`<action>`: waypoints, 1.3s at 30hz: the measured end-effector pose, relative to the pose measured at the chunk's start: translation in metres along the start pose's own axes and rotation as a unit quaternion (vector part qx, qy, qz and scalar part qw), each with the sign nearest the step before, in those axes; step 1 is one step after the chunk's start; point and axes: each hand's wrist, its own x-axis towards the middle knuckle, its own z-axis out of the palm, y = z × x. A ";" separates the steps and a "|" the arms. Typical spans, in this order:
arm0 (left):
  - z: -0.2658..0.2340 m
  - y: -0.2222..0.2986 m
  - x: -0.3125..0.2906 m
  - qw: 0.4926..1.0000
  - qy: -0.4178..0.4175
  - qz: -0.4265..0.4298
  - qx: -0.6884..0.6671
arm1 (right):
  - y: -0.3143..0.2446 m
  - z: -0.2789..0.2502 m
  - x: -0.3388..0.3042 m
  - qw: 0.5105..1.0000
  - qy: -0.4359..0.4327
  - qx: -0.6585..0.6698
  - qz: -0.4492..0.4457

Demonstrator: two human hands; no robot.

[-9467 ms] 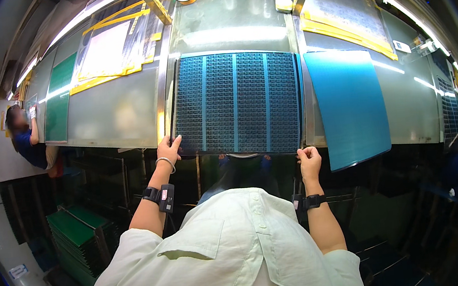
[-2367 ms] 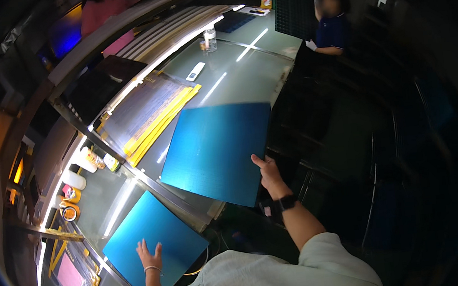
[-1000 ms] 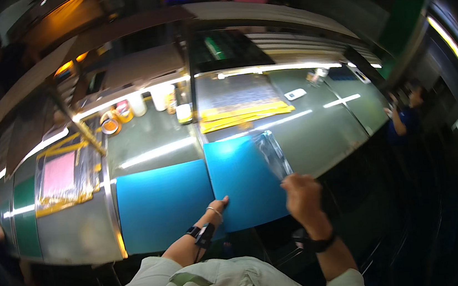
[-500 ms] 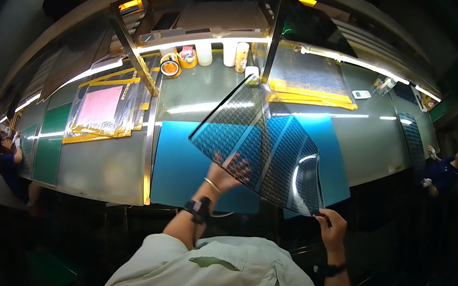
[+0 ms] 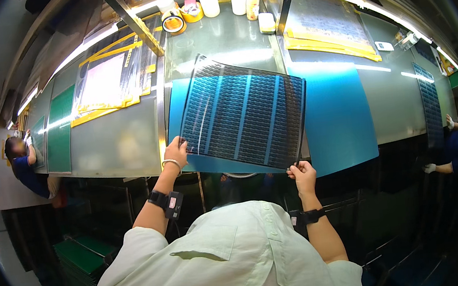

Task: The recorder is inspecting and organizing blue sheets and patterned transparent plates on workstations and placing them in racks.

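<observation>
A see-through film sheet (image 5: 243,116) with a dark repeating pattern hangs tilted between my hands, above the bench. My left hand (image 5: 175,153) is closed on its near left edge. At the near right corner my right hand (image 5: 303,177) pinches the film between thumb and fingers. Beneath it, a blue panel (image 5: 176,99) shows partly through the pattern and along the left side. A second blue panel (image 5: 341,117) lies flat to the right, partly covered by the film's right edge.
Tape rolls (image 5: 173,23) and a white-and-orange bottle (image 5: 253,3) stand at the back. Yellow-edged film sheets lie on the left (image 5: 103,83) and right (image 5: 331,26). A metal post (image 5: 142,32) rises left of centre. Co-workers stand at both ends of the bench.
The film has turned and come down flatter over the blue panels. My left hand moved from under the film to its left edge; my right hand, still pinching the corner, moved left and farther away.
</observation>
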 end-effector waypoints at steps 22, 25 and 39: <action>-0.012 -0.073 -0.031 0.976 0.034 -0.103 -0.187 | 0.026 0.028 -0.006 0.917 0.048 -0.343 -0.199; -0.014 -0.077 -0.030 0.976 0.024 -0.101 -0.193 | 0.027 0.030 -0.003 0.927 0.036 -0.326 -0.183; -0.026 -0.089 -0.042 0.946 0.246 0.166 0.130 | 0.029 0.025 -0.001 0.919 0.028 -0.352 -0.175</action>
